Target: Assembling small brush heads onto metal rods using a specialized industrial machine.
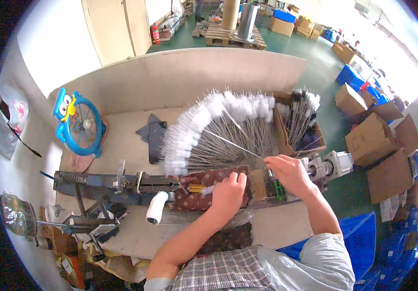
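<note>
A long thin wire-stemmed brush slants up and left from my right hand, whose fingers pinch its lower end. Its far end lies over a wide fan of white-bristled wire brushes heaped on the table. My left hand is closed above a dark red dotted cloth. A small whitish piece shows beside its fingers; what those fingers hold is hidden. Left of this piece, a yellow part sits on the cloth. The machine's metal bed runs left from there.
Dark-bristled brushes stand in a cardboard box at the right. A motor unit is beyond my right hand. A white pipe elbow, a dark phone and a blue duck-shaped fan are to the left. A blue bin stands at lower right.
</note>
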A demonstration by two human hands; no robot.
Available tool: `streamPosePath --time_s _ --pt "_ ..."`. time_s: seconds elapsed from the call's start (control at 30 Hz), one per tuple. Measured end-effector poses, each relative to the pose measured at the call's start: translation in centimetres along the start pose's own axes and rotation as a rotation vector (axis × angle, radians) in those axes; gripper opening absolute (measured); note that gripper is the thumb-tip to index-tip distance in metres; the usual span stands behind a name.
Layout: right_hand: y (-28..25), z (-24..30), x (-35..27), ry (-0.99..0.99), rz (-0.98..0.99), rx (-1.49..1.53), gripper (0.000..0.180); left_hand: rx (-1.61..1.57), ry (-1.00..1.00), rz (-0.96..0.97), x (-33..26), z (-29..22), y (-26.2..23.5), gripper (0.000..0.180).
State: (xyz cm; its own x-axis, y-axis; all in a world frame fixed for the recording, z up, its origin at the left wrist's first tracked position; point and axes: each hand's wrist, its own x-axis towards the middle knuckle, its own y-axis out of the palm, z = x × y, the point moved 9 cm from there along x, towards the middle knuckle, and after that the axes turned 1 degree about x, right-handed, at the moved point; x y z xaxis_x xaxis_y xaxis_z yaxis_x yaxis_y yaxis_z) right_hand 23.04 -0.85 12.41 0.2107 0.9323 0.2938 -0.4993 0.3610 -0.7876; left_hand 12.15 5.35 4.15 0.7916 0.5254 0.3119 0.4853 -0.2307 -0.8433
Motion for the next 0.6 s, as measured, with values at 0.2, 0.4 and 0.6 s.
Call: streamPosePath --time_s 0.2,0.4,0.6 --pt "0.7 -1.5 0.8 0.025 0.01 -0.217 0.022 0.369 0.029 -0.063 2.1 1.0 -0.8 0.006" --pt "3.1 -2.7 0.8 -0.013 0.263 0.009 0.015 0.654 -0.126 -0.049 4.7 9.1 0.9 0.008" --pt "2.7 -2.6 0.2 -0.058 0.217 -0.02 0.016 0.585 -0.131 -0.051 9.5 12.0 2.7 0.01"
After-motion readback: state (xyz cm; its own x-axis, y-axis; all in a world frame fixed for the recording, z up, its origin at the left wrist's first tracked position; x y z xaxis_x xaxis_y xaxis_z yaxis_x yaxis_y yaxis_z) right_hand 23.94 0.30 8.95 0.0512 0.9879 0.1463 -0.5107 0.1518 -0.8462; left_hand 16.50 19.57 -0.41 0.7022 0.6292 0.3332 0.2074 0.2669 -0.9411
